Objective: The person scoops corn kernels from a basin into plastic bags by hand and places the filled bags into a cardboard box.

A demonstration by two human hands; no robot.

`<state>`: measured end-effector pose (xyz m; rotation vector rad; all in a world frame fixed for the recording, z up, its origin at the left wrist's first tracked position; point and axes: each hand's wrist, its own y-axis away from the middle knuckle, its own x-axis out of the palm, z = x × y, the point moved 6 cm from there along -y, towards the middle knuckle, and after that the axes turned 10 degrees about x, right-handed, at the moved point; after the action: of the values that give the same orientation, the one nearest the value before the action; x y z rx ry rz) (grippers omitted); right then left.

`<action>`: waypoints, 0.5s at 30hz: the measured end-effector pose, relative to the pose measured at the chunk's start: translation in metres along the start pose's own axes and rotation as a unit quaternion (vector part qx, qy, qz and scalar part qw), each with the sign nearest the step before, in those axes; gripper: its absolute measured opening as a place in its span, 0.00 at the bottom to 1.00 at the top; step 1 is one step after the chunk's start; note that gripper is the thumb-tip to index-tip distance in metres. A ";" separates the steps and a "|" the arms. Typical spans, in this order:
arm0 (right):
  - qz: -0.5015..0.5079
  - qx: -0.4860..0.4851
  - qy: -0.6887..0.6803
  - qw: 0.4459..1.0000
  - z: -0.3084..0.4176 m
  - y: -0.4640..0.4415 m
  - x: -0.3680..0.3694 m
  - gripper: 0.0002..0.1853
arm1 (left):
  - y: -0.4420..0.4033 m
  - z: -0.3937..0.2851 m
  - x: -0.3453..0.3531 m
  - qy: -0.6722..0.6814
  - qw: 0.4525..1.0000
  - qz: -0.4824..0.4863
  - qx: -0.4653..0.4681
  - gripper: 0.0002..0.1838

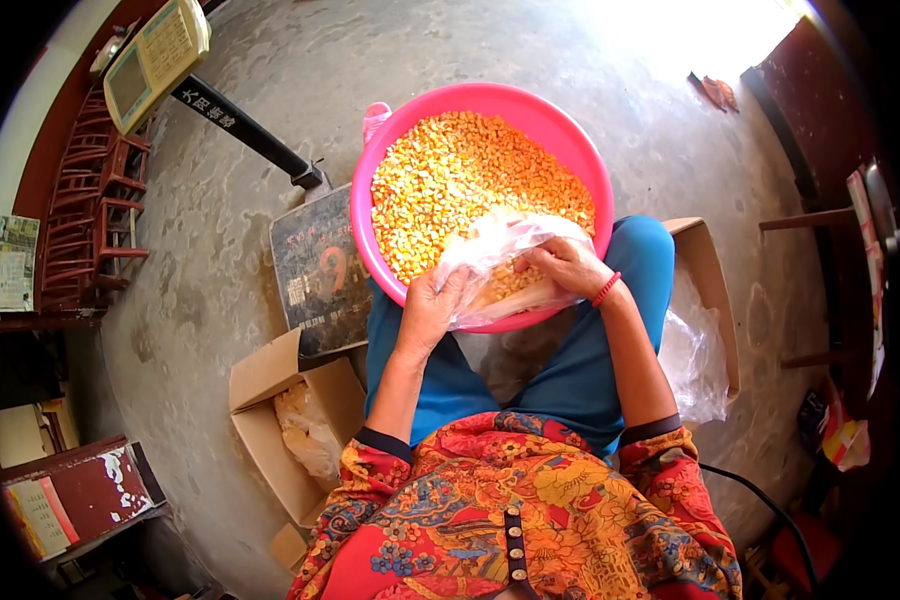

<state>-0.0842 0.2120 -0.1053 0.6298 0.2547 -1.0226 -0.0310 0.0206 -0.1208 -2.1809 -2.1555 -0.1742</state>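
Observation:
A large pink basin (pixel 590 165) holds a heap of yellow corn kernels (pixel 450 180). Over its near edge is a clear plastic bag (pixel 510 235) with some kernels inside. My left hand (pixel 433 305) grips the bag's left side, fingers closed on the plastic. On the opposite side my right hand (pixel 568 265), with a red bracelet at the wrist, pinches the bag's edge. The basin rests in front of my knees, partly over the platform of a scale (pixel 315 265).
The scale's display (pixel 155 65) rises on a black post at upper left. An open cardboard box (pixel 260 430) with a filled bag stands left of my legs; another box (pixel 710 290) with clear plastic bags (pixel 695 350) stands right. Red wooden chairs (pixel 105 200) line the left wall.

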 end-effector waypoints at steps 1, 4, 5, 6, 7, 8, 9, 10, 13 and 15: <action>-0.001 0.006 0.005 1.000 0.001 0.001 -0.001 0.18 | 0.000 0.000 0.000 0.000 1.000 0.000 0.000 0.12; 0.000 0.016 0.007 1.000 0.001 0.001 -0.001 0.18 | 0.000 -0.003 0.000 -0.030 0.999 0.002 0.012 0.12; 0.001 0.019 0.006 1.000 0.000 0.000 -0.001 0.18 | 0.000 -0.003 0.000 -0.029 1.000 0.004 0.012 0.12; 0.001 0.019 0.006 1.000 0.000 0.000 -0.001 0.18 | 0.000 -0.003 0.000 -0.027 1.000 0.006 0.013 0.12; 0.008 0.025 0.008 1.000 -0.001 0.000 0.000 0.16 | 0.000 -0.003 0.000 -0.027 1.000 0.006 0.012 0.12; 0.015 0.031 0.011 0.999 -0.002 0.000 0.000 0.15 | 0.000 -0.004 0.000 -0.030 0.999 0.009 0.010 0.12; 0.015 0.031 0.011 0.999 -0.002 0.000 0.000 0.15 | 0.000 -0.004 0.001 -0.033 0.999 0.012 0.008 0.12; 0.014 0.029 0.010 0.999 -0.002 -0.001 0.001 0.15 | 0.000 -0.005 0.001 -0.033 0.999 0.013 0.008 0.12; 0.013 0.018 0.012 1.000 -0.005 -0.003 0.002 0.15 | 0.000 -0.005 0.002 -0.022 1.000 0.006 0.007 0.11; 0.012 0.009 0.014 1.000 -0.007 -0.005 0.003 0.15 | -0.001 -0.011 0.005 -0.020 0.999 0.004 0.036 0.10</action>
<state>-0.0865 0.2123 -0.1141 0.6614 0.2618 -0.9947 -0.0324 0.0240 -0.1094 -2.1709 -2.1389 -0.0524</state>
